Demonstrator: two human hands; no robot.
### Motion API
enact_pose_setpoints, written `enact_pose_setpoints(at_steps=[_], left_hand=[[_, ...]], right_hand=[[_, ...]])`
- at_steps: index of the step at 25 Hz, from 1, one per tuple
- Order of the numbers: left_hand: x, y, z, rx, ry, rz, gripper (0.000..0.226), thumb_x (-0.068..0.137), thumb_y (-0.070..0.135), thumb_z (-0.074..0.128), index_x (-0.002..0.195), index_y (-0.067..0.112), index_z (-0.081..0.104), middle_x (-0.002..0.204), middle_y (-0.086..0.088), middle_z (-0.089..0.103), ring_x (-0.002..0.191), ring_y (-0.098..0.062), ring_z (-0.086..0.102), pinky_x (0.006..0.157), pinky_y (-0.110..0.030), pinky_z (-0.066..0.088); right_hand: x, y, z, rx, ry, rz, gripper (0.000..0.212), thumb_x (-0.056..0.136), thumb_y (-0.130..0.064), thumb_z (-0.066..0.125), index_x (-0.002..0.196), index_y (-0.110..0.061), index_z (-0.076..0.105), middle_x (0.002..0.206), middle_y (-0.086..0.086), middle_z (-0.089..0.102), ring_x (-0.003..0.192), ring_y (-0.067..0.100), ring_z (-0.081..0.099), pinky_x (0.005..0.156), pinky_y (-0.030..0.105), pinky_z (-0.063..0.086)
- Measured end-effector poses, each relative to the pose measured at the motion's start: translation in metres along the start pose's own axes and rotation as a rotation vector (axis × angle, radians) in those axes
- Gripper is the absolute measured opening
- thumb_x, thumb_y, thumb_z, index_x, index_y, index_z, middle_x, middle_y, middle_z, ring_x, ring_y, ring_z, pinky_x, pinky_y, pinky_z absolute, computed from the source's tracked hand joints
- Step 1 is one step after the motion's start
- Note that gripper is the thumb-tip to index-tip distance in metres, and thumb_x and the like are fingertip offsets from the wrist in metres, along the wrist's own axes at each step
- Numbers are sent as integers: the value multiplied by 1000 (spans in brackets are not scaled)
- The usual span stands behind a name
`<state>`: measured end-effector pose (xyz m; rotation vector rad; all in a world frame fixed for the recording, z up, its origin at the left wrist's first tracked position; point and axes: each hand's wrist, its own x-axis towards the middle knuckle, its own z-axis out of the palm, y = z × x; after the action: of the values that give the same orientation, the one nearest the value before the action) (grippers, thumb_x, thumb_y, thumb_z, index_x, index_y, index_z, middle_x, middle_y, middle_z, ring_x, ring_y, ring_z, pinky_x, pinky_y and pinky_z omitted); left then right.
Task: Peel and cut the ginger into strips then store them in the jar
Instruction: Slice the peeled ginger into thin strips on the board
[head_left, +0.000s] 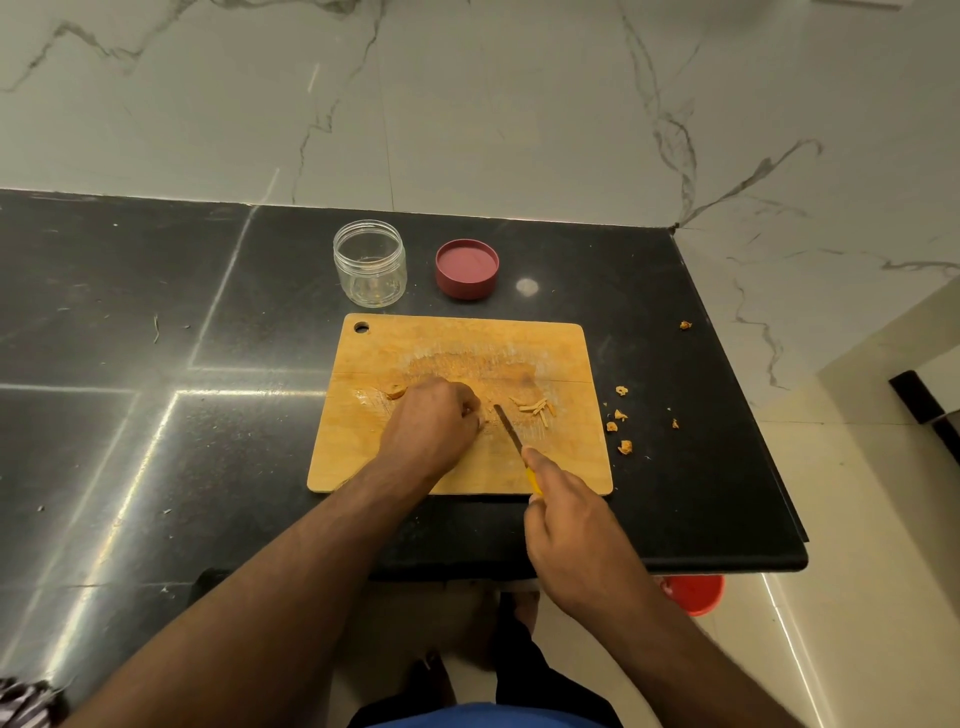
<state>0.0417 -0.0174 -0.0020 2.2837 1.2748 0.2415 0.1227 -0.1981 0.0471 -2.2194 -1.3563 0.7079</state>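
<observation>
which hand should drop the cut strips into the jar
Probably the left hand. The right hand grips the knife, while the jar stands open beyond the board's left corner. The strips lie just past the blade.

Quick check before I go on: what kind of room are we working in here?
Most likely a home kitchen: a black stone countertop against a marble-look wall, with a wooden cutting board set out on it.

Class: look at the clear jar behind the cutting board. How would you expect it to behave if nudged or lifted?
The jar looks empty and thin-walled, so it is probably light and would likely slide on the glossy black counter. It stands upright, squat and wide, so tipping seems unlikely. Its smooth sides may be slightly slippery.
</observation>
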Motion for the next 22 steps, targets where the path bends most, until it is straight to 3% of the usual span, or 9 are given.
enact_pose_setpoints(at_steps=[11, 15, 22], left_hand=[[1, 2, -3, -48, -15, -14, 16, 89, 23, 70, 103, 21, 79, 101, 6, 74, 87, -9, 65, 76, -31, 58], [2, 2, -3, -41, -25, -16, 14, 88, 23, 70, 98, 21, 79, 95, 4, 74, 85, -12, 65, 75, -34, 58], [5, 1, -2, -7, -27, -25, 15, 89, 27, 70, 101, 22, 78, 98, 4, 73, 90, -13, 65, 80, -36, 59]], right_hand=[[19, -5, 13, -94, -14, -38, 53, 103, -21, 37, 155, -27, 23, 122, -4, 52, 100, 8, 51, 81, 22, 45], [22, -8, 16, -128, -41, -21, 54, 103, -20, 36, 155, -28, 21, 119, -2, 51, 100, 13, 52, 83, 30, 49], [0, -3, 13, -109, -63, 39, 57, 103, -23, 39, 155, -34, 16, 126, -5, 50, 103, 9, 53, 85, 28, 50]])
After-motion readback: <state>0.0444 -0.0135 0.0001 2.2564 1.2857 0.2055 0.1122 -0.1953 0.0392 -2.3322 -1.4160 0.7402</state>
